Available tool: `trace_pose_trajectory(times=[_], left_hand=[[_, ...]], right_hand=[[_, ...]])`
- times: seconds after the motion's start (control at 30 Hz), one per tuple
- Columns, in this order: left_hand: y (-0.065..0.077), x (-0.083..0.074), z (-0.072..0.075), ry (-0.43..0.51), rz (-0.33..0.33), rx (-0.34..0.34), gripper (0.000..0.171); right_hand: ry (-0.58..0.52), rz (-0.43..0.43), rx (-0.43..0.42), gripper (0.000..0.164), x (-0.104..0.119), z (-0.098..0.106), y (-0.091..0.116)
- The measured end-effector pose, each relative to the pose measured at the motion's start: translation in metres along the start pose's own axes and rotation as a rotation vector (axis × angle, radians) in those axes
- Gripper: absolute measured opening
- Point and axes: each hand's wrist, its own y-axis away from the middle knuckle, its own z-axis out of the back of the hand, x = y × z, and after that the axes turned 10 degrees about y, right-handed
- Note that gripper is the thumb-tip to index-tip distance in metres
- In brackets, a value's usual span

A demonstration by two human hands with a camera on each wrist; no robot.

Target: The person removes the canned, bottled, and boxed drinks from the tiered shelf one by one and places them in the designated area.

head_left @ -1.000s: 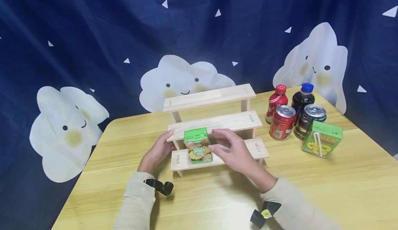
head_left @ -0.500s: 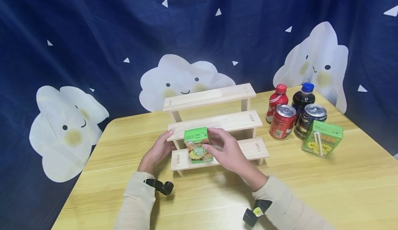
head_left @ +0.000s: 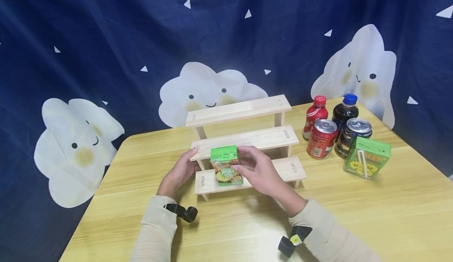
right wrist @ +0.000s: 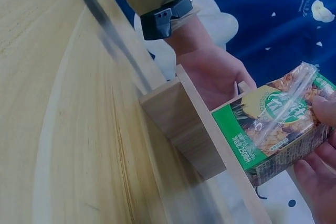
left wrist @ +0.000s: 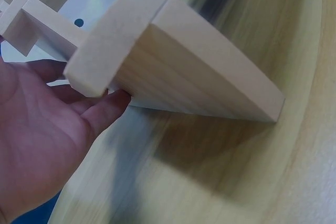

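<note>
A green juice carton (head_left: 226, 165) with a pineapple picture and a wrapped straw stands on the lowest step of a three-tier wooden display shelf (head_left: 244, 140). My right hand (head_left: 260, 173) holds the carton from its right side, thumb on the front and fingers behind. In the right wrist view the juice carton (right wrist: 278, 119) sits on the plank edge, and the thumb (right wrist: 324, 109) presses near its straw. My left hand (head_left: 181, 171) grips the left end of the middle step. The left wrist view shows the left hand's fingers (left wrist: 107, 111) against that wooden shelf end (left wrist: 100, 66).
To the shelf's right stand a red bottle (head_left: 315, 116), a dark bottle with a blue cap (head_left: 345, 112), a red can (head_left: 321, 140), a dark can (head_left: 352, 136) and another green carton (head_left: 368, 159). A blue cloud-print curtain (head_left: 226, 26) hangs behind the wooden table (head_left: 226, 230).
My right hand has come left and closed round the juice carton. The carton has shifted very slightly right. My left hand stays at the shelf end.
</note>
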Motion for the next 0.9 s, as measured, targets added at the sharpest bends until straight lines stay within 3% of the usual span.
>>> trace_pose_trajectory(times=[0.9], left_hand=[[-0.001,0.002,0.0,0.009,0.0,0.006,0.057]], right_hand=[[0.096,-0.069,-0.03,0.049,-0.005,0.038,0.022]])
